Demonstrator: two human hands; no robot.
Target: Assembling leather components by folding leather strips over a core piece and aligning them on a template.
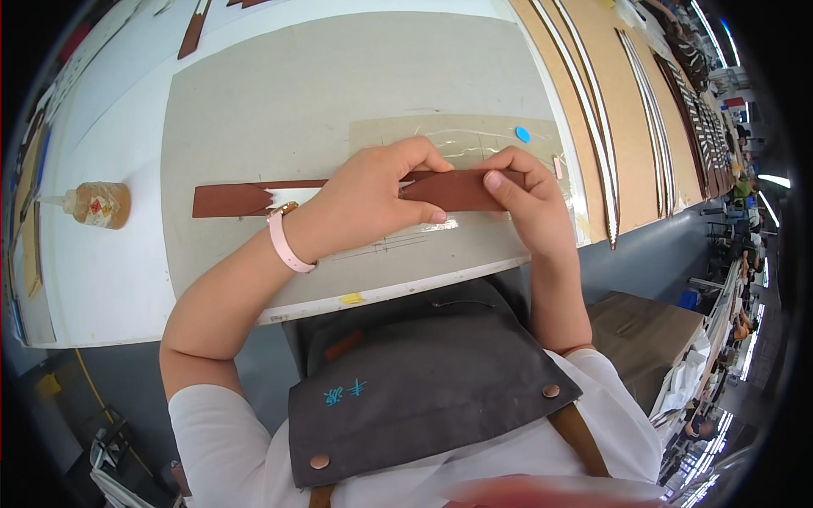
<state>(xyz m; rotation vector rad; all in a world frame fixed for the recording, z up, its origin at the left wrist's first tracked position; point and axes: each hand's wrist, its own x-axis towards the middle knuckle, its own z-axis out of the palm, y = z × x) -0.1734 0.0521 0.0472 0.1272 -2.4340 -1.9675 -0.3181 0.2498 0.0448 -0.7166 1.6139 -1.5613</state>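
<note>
My left hand [373,199] lies flat over the middle of a brown strap [254,199], fingers together and curled down on it, pressing it against the grey mat [279,93] that covers the white table [102,279]. My right hand [525,199] pinches the strap's right end, thumb on top and fingers folded around the far edge, so the strap runs straight across between both hands. Its left part sticks out bare past my wrist, which wears a pink watch band [286,241], and shows a jagged pale patch just beside the band. Under my right hand sits a clear sheet [461,135] on the mat, with a small blue disc [522,134] near its far corner. A glue bottle [95,205] lies on its side well off to the left. Long brown boards [610,93] lean along the right.
</note>
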